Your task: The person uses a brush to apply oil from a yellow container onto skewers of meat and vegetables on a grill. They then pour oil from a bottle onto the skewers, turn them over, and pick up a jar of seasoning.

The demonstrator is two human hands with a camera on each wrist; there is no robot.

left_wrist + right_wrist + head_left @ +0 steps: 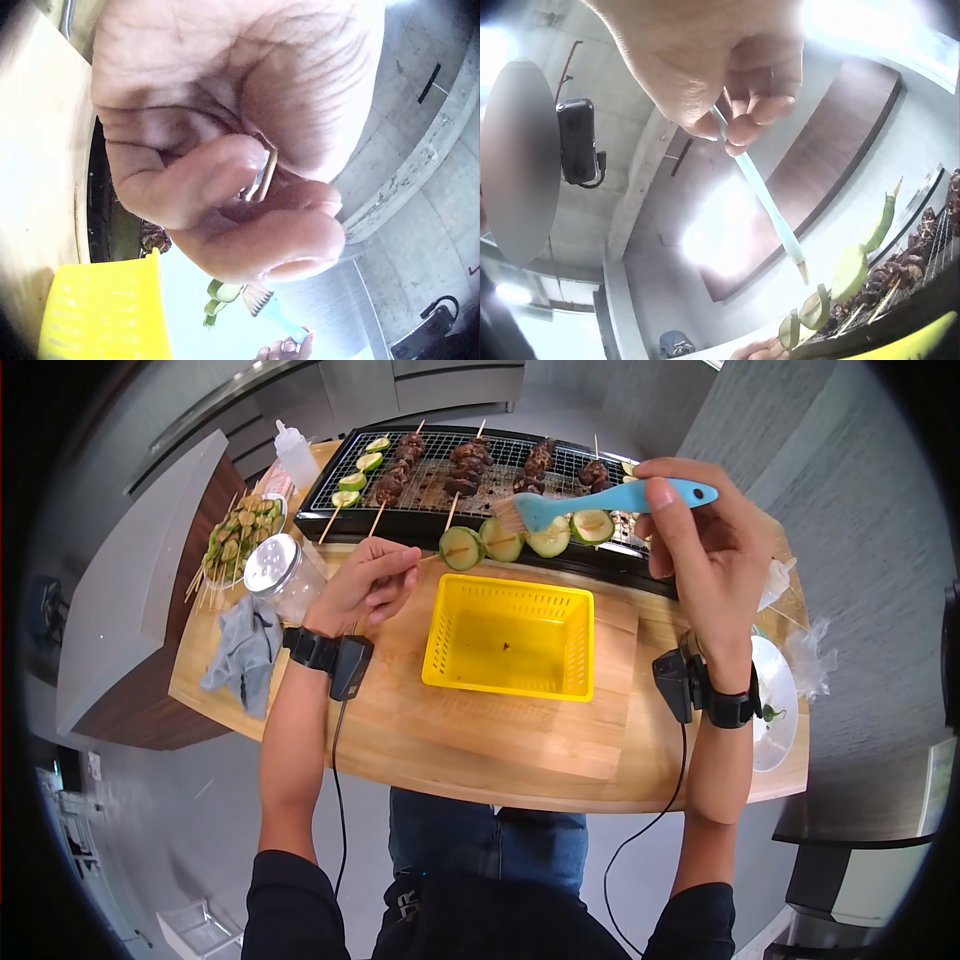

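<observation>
My head feed is bright and fairly even, with black corners and a wide-lens bend bowing the edge of the bench (560, 792). On the left wrist, pale surfaces wash out nearly white, while shadow fills the creases of the left hand (229, 150). The right wrist hands me harsh glare: a white flare (721, 232) beside the brush (763, 196), another upper right.
</observation>
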